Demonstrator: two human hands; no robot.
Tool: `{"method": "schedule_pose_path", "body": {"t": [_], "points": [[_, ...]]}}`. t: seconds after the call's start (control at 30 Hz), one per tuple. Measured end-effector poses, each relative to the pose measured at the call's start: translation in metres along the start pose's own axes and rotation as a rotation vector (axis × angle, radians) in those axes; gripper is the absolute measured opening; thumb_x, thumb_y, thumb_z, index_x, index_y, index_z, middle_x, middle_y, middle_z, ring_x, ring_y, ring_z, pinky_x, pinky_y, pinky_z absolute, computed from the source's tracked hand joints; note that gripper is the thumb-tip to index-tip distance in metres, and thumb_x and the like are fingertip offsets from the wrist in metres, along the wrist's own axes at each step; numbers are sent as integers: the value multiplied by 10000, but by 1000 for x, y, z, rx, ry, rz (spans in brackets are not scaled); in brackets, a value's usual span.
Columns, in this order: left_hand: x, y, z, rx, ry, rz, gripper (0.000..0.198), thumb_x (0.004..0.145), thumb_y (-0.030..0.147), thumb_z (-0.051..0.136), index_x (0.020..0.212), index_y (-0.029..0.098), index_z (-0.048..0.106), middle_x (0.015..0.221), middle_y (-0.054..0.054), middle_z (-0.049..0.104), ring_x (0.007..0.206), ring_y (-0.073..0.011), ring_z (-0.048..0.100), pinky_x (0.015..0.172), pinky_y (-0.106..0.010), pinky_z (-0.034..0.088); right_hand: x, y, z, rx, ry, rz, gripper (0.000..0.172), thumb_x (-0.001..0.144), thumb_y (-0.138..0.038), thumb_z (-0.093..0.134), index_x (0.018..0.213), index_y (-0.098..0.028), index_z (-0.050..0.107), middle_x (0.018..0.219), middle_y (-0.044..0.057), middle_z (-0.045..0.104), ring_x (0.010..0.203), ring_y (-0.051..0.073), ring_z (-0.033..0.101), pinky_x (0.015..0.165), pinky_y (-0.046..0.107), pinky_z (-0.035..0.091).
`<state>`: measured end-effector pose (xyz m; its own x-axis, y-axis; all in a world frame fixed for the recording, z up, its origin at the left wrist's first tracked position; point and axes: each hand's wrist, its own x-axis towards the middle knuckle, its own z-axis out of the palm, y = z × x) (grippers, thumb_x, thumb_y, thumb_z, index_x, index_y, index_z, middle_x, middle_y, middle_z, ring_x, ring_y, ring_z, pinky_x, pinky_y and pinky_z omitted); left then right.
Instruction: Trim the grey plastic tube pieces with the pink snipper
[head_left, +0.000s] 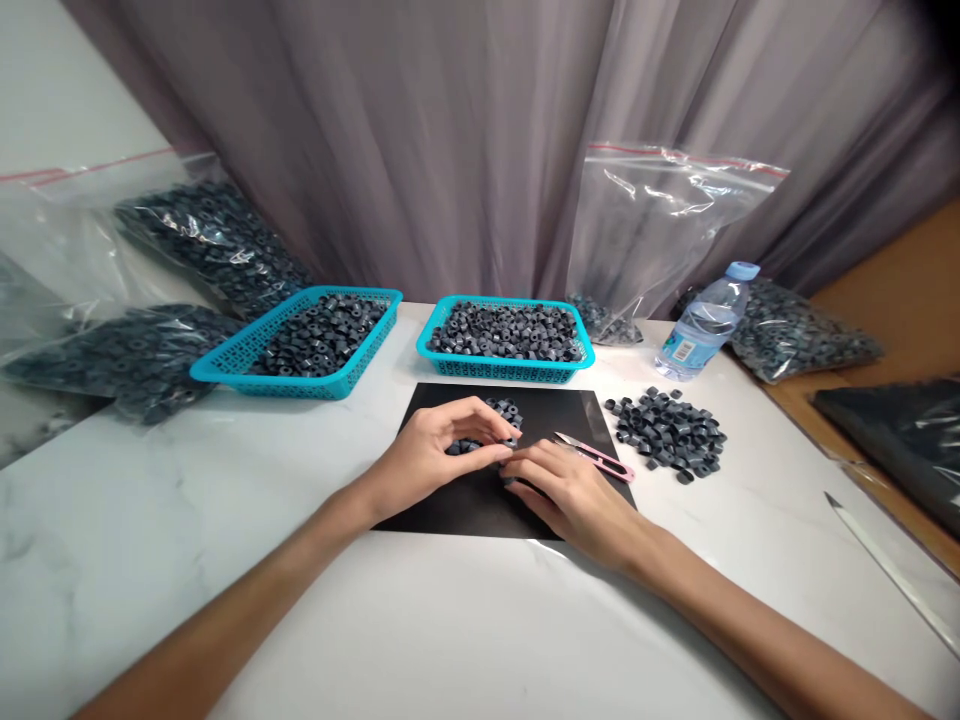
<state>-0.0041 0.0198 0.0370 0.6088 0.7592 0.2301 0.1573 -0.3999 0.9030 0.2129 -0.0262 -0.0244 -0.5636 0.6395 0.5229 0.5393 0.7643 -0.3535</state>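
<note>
While our left hand [439, 440] pinches what looks like a small, dark grey, plastic-looking ring [511, 443] between thumb and fingers, our right hand [562, 485] has its fingertips bunched just beside it, over the black rectangular mat [465, 515]. A dark bit [508, 481] shows under the right fingers, but we cannot tell whether they are clamped on it. With so tiny a piece and fingers covering most of it, our likeliest slip would come from a light or off-centre pinch: the ring could spring out and drop into the small heap of dark grey rings [504, 408] just beyond our fingertips, where we would hardly pick it out again. Beside our right hand lie the pink-handled metal snips [611, 464], blades pointing past our knuckles, so a careless sideways sweep might earn us a prick or push them off the mat. A wider swing could scatter the loose pile of dark grey rings [671, 435] across the white marbled table [420, 620]. Beyond the mat, the well-filled turquoise plastic basket [506, 374] could spill if we overreached and caught its rim.
</note>
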Motion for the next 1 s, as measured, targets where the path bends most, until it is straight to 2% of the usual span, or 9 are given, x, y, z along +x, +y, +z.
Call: {"method": "schedule_pose_path", "body": {"t": [0.1, 0.17, 0.33, 0.4, 0.5, 0.63, 0.8, 0.87, 1.0], "points": [[0, -2, 0, -61, 5, -19, 161, 857, 256, 766, 965, 165, 688, 1077, -66, 762, 1022, -186, 721, 971, -311, 562, -1, 1, 2, 2, -18, -13, 189, 1038, -143, 432, 1129, -191, 590, 1066, 110, 681, 970, 231, 616, 814, 386, 531], [1, -3, 0, -76, 6, -28, 166, 851, 258, 774, 956, 165, 686, 1079, -68, 765, 1028, -189, 723, 971, -309, 562, -2, 2, 2, 51, 17, 24, 201, 1039, -151, 429, 1138, -201, 597, 1054, 102, 678, 969, 227, 614, 822, 382, 529], [1, 0, -1, -40, 10, -45, 213, 839, 278, 783, 993, 171, 680, 1057, -64, 766, 1005, -195, 732, 974, -323, 558, 0, 5, -2, 383, 239, 320, 118, 1001, -279, 567, 1065, -214, 641, 955, 54, 691, 848, 180, 652, 791, 325, 543], [2, 1, -1, -7, 12, -50, 215, 846, 288, 772, 998, 172, 673, 1052, -68, 764, 994, -202, 732, 969, -335, 558, 3, 4, -4, 570, 283, 440, 158, 966, -349, 628, 1029, -207, 649, 964, 51, 707, 858, 177, 669, 807, 319, 554], [3, 0, 1, 18, 23, -66, 211, 858, 314, 754, 993, 176, 668, 1030, -63, 761, 978, -207, 733, 959, -343, 558, 7, 2, -6, 805, 326, 539, 256, 897, -430, 707, 980, -193, 657, 924, 47, 713, 826, 170, 672, 797, 318, 565], [4, -9, 9, -34, 105, -131, 220, 897, 362, 706, 1007, 175, 669, 930, -39, 750, 884, -195, 746, 877, -323, 584, 8, 3, -6, 973, 376, 626, 318, 824, -456, 776, 949, -183, 673, 833, 24, 697, 730, 147, 657, 768, 320, 573], [3, -16, 23, -154, 115, -225, 290, 896, 389, 706, 1064, 152, 711, 904, -64, 777, 871, -222, 760, 833, -337, 604, 8, 7, -5, 1027, 460, 664, 333, 801, -443, 804, 970, -185, 677, 808, 17, 697, 732, 155, 670, 760, 323, 573], [2, -14, 26, -245, 98, -277, 285, 904, 382, 702, 1047, 137, 733, 968, -92, 792, 936, -238, 760, 874, -347, 601, 7, 7, -4, 1000, 467, 663, 338, 799, -449, 803, 973, -187, 678, 803, 20, 702, 740, 163, 675, 755, 329, 575], [1, -6, 28, -465, 85, -488, 292, 947, 366, 659, 1076, 117, 738, 1054, -139, 800, 1049, -258, 748, 991, -380, 567, 6, 10, -3, 947, 483, 663, 333, 812, -458, 790, 972, -186, 685, 840, 33, 716, 747, 162, 676, 770, 334, 577]]}}
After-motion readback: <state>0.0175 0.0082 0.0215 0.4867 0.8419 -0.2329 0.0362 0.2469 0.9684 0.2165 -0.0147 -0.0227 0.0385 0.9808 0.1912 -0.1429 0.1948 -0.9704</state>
